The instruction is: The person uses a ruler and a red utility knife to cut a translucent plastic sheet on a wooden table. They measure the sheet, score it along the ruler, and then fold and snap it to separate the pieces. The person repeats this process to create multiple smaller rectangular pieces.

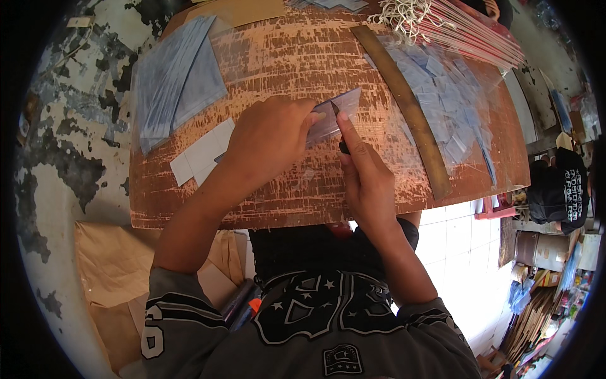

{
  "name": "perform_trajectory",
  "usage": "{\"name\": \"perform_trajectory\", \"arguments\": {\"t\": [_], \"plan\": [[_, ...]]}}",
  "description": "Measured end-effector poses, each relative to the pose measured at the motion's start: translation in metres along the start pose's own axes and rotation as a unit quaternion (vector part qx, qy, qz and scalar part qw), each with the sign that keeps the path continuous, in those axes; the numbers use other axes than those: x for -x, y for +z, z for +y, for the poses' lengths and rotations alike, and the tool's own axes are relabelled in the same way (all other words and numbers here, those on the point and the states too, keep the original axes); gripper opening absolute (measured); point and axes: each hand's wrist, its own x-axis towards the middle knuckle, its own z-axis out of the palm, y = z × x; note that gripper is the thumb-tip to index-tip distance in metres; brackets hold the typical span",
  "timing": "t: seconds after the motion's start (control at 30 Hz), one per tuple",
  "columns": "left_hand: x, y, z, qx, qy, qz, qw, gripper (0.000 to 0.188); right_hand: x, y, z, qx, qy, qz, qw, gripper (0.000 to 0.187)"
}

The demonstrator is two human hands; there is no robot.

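In the middle of the worn wooden table (284, 57), my left hand (271, 129) is closed on a small folded piece of clear bluish plastic sheet (346, 104). Its thumb and fingers pinch the left end. My right hand (369, 170) grips a small knife (335, 107), with the index finger stretched along it toward the tip. The dark pointed blade lies against the plastic. A bit of black handle shows under the fingers; the rest is hidden in the palm. Beside my left wrist lies a white card (202, 151) marked with lines, partly covered by the arm.
A stack of clear plastic sheets (177, 82) lies at the left. To the right, a long brownish ruler-like strip (404, 107) borders many cut plastic pieces (451, 95). Red-and-white rods with white cords (461, 28) lie far right. Another person (558, 189) is at the right.
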Motion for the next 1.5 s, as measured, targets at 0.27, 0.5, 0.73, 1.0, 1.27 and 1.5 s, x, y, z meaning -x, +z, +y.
{"name": "perform_trajectory", "arguments": {"t": [0.27, 0.5, 0.73, 1.0, 1.27, 1.5], "plan": [[-0.001, -0.002, 0.002, -0.003, -0.008, -0.007, 1.0, 0.02, 0.0, 0.0, 0.001, -0.004, 0.004, -0.004, 1.0, 0.075], [-0.002, -0.003, 0.0, 0.011, -0.02, -0.013, 1.0, 0.025, -0.002, -0.002, -0.001, -0.019, 0.019, -0.017, 1.0, 0.073], [-0.018, -0.017, -0.029, 0.177, -0.073, -0.132, 0.973, 0.039, -0.007, -0.034, 0.012, 0.021, 0.133, 0.083, 0.987, 0.054], [-0.026, 0.022, -0.066, 0.316, -0.118, -0.255, 0.906, 0.047, -0.029, -0.087, 0.077, 0.23, 0.077, 0.131, 0.961, 0.037], [-0.032, 0.033, -0.071, 0.312, -0.127, -0.282, 0.898, 0.039, -0.052, -0.111, 0.128, 0.309, 0.114, 0.121, 0.936, 0.039], [-0.034, 0.035, -0.074, 0.339, -0.141, -0.303, 0.879, 0.038, -0.048, -0.104, 0.151, 0.339, 0.118, 0.14, 0.923, 0.041]]}}
